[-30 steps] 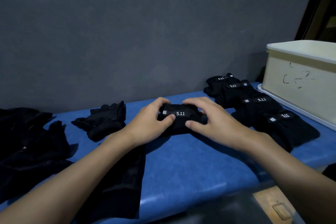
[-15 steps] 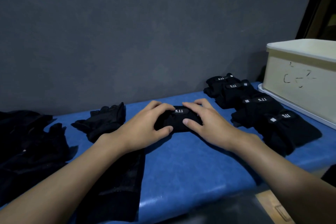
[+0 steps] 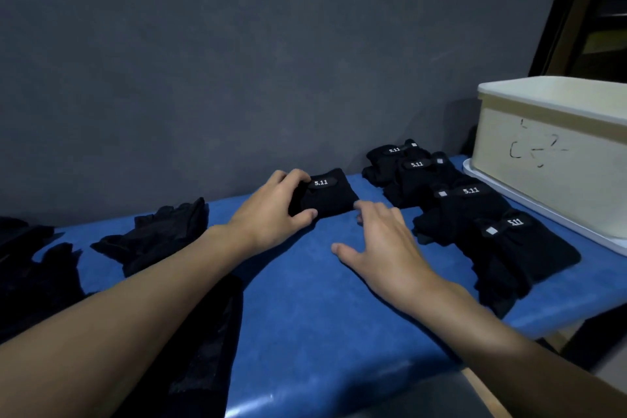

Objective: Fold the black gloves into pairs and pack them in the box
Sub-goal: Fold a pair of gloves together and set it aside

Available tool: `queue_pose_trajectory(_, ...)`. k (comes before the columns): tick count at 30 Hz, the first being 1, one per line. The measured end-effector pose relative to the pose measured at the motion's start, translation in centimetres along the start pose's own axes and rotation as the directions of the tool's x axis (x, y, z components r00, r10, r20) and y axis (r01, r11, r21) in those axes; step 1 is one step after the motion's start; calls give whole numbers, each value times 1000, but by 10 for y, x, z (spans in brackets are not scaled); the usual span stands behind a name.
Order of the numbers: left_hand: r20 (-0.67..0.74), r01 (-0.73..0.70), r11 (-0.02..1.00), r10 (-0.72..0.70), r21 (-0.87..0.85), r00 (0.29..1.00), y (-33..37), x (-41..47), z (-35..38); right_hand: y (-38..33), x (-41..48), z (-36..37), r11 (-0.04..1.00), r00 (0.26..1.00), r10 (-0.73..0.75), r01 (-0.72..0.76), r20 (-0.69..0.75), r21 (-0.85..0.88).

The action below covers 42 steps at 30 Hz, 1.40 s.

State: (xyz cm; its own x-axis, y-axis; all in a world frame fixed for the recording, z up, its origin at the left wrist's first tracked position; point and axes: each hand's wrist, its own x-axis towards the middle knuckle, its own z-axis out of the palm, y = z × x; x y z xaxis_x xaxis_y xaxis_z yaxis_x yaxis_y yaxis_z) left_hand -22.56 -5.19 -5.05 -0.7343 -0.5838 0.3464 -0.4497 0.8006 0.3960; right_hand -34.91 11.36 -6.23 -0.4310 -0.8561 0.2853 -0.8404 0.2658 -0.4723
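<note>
Fingers [image 3: 295, 177] and thumb of the left hand [image 3: 271, 210] curl around the left end of a small folded bundle of black fabric gloves [image 3: 330, 198]. This bundle lies on the blue padded table top [image 3: 305, 299], close to the grey wall [image 3: 271, 61]. The white print on its oval patch reads "5.11". The right hand [image 3: 385, 243] is loose and holds nothing. Its fingertips are just beside the bundle's right corner, and it is not clear whether they touch it. To the right, four more folded black bundles [image 3: 475, 210] lie in a row, each printed "5.11". Beyond them a cream plastic box [image 3: 549, 180] stands on a white tray [image 3: 509, 187]; black scribbles on its side cannot be read. Unfolded black gloves [image 3: 159, 234] lie at the left.
</note>
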Motion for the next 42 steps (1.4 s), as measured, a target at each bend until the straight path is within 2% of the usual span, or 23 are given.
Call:
queue_pose_trajectory(5, -13, 25, 1000, -25, 11, 1000, 1, 32, 16, -1, -2, 1, 998, 1000, -25, 24, -8, -63)
queue_pose_trajectory(13, -17, 63, 998, -64, -24, 998, -7, 61, 26, 1, -2, 1, 1000, 999, -21, 20, -24, -20)
queue_pose_trajectory(21, -146, 34, 991, -53, -130, 988, -5, 58, 25, 1, -2, 1, 1000, 1000, -18, 18, -20, -21)
queue_pose_trajectory(42, -110, 37, 991, -51, -126, 993, 3, 48, 6, 2, -1, 5, 999, 999, -33, 32, -39, -29)
